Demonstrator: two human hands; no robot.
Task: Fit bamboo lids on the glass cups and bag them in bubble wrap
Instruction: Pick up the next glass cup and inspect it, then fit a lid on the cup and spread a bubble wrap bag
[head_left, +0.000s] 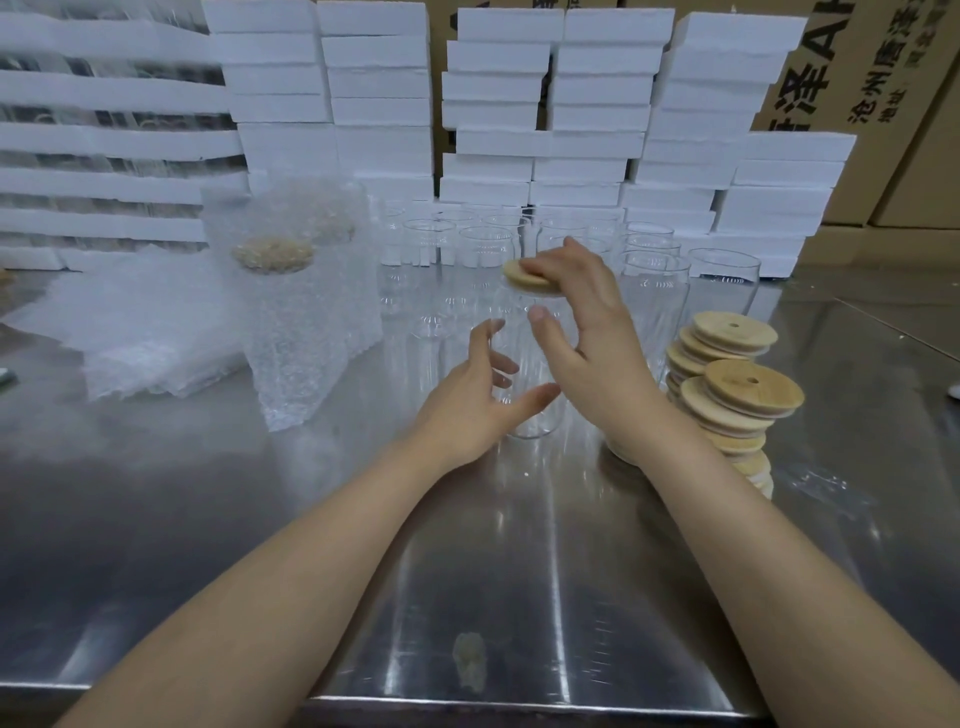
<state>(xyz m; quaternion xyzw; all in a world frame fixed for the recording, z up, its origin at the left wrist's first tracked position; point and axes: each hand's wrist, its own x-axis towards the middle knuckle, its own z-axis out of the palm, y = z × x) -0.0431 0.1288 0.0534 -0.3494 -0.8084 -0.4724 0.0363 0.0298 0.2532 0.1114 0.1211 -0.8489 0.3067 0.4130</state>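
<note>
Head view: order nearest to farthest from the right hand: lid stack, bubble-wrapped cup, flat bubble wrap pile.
1. lid stack, just right of the right hand.
2. bubble-wrapped cup, left of centre.
3. flat bubble wrap pile, far left.
</note>
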